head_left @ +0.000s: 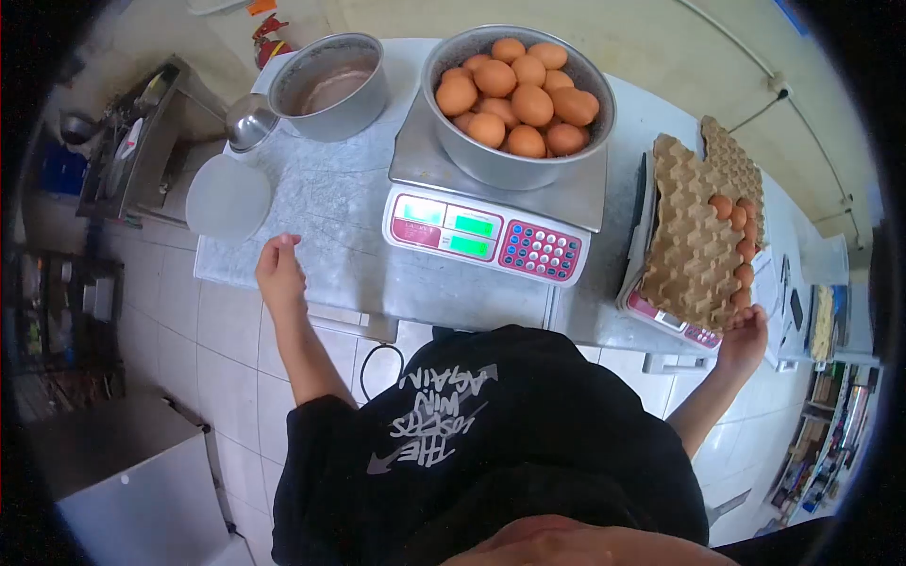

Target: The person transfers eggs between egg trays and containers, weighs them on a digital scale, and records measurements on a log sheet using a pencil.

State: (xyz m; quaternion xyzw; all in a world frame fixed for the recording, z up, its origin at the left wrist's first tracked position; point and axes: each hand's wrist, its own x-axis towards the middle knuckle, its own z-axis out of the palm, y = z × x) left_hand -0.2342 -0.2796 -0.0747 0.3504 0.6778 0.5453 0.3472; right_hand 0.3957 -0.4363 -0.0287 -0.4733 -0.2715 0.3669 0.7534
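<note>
My left hand [281,272] hovers at the near edge of the table on the left, fingers curled in, with nothing visible in it. At the near right corner of a cardboard egg tray [687,236], my right hand [745,338] has its fingers bent, right beside the nearest brown egg [741,298] in a row of several. Whether those fingers hold the egg, the tray rim or something small is not clear. A metal bowl [510,172] full of brown eggs [531,106] stands on a digital scale [486,234] with lit green displays.
Beneath the egg tray is a second scale [672,319]. Another egg tray [731,156] lies behind it. At the back left are a deep metal pan [330,118], a small metal bowl [249,123] and a round whitish lid [228,196]. A metal-topped cabinet [123,443] stands at lower left.
</note>
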